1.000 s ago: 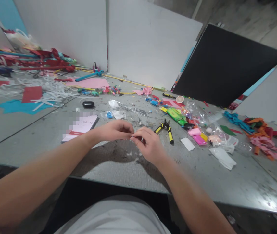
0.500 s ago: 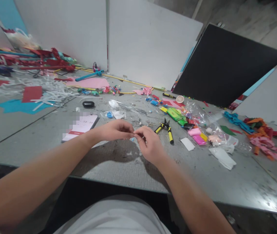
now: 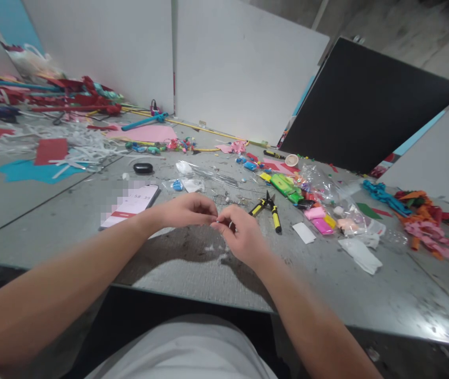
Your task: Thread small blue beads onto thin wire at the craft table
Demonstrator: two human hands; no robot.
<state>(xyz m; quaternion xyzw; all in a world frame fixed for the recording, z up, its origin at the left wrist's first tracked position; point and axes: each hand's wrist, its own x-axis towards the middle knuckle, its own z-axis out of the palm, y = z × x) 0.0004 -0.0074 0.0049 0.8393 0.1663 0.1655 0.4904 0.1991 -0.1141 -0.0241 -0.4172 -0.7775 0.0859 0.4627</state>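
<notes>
My left hand (image 3: 187,210) and my right hand (image 3: 240,235) meet fingertip to fingertip just above the grey table (image 3: 192,273). Both pinch one very small piece between thumb and fingers; it is too small to tell what it is. A phone (image 3: 131,204) with a lit screen lies left of my left hand. Black pliers with yellow handles (image 3: 267,206) lie just beyond my right hand.
Coloured clay pieces and plastic bags (image 3: 322,210) lie to the right, with orange and pink strips (image 3: 429,221) farther right. A black earbud case (image 3: 143,168) and paper scraps (image 3: 50,152) sit at the left. White and black boards (image 3: 362,105) stand behind.
My hands stay together in the same spot; only the fingers shift slightly on the small piece.
</notes>
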